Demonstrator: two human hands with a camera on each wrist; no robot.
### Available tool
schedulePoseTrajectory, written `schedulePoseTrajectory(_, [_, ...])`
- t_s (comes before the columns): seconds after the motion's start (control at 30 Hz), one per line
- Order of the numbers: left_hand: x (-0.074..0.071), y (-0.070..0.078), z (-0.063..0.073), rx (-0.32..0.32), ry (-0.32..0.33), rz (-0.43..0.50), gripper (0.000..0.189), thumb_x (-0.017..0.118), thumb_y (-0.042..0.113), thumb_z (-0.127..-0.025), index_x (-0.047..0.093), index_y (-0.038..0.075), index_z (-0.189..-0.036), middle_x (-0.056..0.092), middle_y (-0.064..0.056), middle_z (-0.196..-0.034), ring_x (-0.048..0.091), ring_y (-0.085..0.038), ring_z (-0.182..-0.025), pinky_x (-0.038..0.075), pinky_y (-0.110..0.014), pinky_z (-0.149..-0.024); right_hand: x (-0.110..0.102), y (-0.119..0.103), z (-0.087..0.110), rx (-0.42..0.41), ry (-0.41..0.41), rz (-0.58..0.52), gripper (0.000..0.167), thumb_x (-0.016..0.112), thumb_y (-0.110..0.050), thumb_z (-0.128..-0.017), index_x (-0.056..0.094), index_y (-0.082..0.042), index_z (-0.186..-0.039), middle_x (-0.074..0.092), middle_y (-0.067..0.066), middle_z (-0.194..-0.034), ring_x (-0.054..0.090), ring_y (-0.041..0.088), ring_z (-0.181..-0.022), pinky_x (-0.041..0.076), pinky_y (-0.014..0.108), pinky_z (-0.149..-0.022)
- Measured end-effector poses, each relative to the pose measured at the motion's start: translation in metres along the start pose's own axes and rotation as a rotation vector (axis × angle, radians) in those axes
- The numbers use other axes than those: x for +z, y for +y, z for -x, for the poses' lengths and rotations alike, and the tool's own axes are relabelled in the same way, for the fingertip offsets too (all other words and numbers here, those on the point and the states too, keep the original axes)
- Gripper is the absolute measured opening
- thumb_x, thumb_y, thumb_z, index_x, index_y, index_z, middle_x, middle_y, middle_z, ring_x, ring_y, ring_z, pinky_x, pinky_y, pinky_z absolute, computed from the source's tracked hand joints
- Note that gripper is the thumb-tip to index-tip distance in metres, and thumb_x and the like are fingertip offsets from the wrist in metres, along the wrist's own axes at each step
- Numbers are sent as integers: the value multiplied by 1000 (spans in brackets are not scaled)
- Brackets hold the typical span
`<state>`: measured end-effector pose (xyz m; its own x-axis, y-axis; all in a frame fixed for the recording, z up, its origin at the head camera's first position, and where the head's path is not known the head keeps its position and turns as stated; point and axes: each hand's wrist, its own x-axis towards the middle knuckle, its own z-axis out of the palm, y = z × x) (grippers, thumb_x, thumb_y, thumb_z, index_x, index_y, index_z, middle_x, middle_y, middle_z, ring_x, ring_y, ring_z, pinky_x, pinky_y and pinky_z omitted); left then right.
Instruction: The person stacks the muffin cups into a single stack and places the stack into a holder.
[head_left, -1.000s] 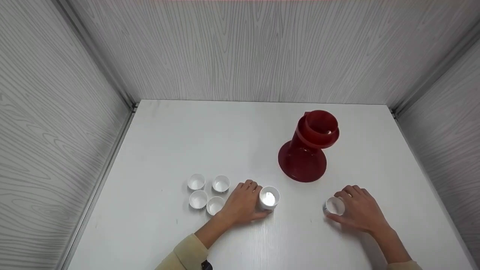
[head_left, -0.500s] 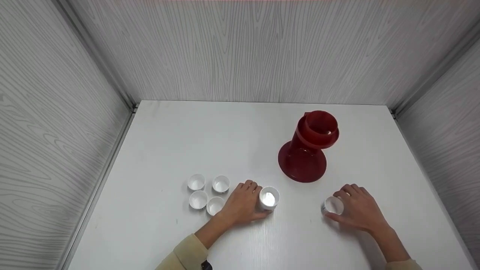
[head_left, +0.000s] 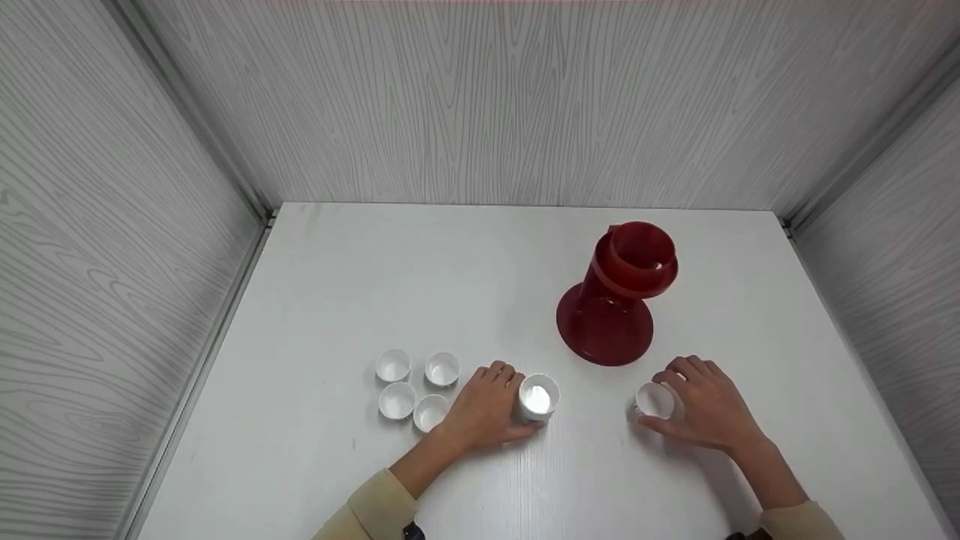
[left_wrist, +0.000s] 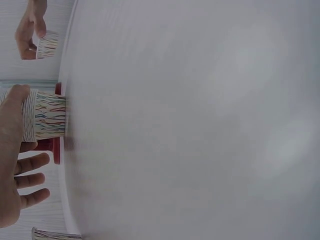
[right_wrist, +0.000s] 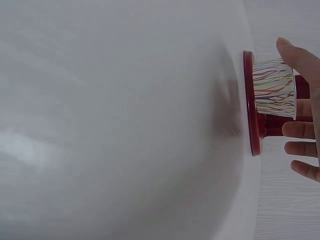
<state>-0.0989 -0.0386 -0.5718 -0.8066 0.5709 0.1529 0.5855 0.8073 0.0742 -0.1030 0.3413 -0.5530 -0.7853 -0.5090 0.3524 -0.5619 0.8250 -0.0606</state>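
My left hand (head_left: 484, 409) grips a stack of nested paper cups (head_left: 538, 397) between thumb and index finger. In the left wrist view, the stack's stacked rims and colourful wavy lines show, its base at the table surface. To the right, my right hand (head_left: 705, 405) pinches a single paper cup (head_left: 655, 401) by its sides, thumb in front and fingers behind. This cup (right_wrist: 275, 89) is upright, white with the same wavy lines, and its shadow lies on the table apart from it. Several loose paper cups (head_left: 396, 400) stand left of my left hand, one partly hidden by it.
Beyond the hands stands a red plastic stand (head_left: 604, 322) with a round base and a wide, open tubular top leaning right. The white table (head_left: 375, 277) is enclosed at the back and sides by grey wood-grain panels (head_left: 480, 105).
My right hand has moved left and slightly away from me, carrying the single paper cup closer to the stack. The left hand and its stack stay in place.
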Motion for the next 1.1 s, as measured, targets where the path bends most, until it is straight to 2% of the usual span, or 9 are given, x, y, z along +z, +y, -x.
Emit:
schedulePoseTrajectory(0.43, [-1, 1, 0, -1, -9, -11, 75, 59, 76, -91, 65, 11, -128, 70, -5, -121, 63, -22, -121, 53, -37, -102, 1, -9, -26, -83, 28, -10, 60, 91, -60, -66, 72, -17, -104, 68, 4, -102, 65, 25, -97, 59, 45, -81])
schedulePoseTrajectory(0.7, [-2, 1, 0, 2, -9, -15, 74, 58, 76, -91, 64, 11, -127, 69, -4, -120, 63, -21, -119, 53, -37, -102, 4, -15, -37, -136, 77, -33, 61, 93, -58, -64, 72, -18, -105, 68, 0, -102, 65, 23, -100, 58, 43, -81])
schedulePoseTrajectory(1.1, [-1, 0, 0, 0, -20, -11, 76, 58, 76, -91, 64, 11, -128, 69, -5, -120, 63, -22, -118, 52, -37, -102, 4, -29, -52, -167, 93, -102, 57, 92, -57, -66, 72, -20, -104, 67, -2, -101, 63, 18, -99, 57, 39, -81])
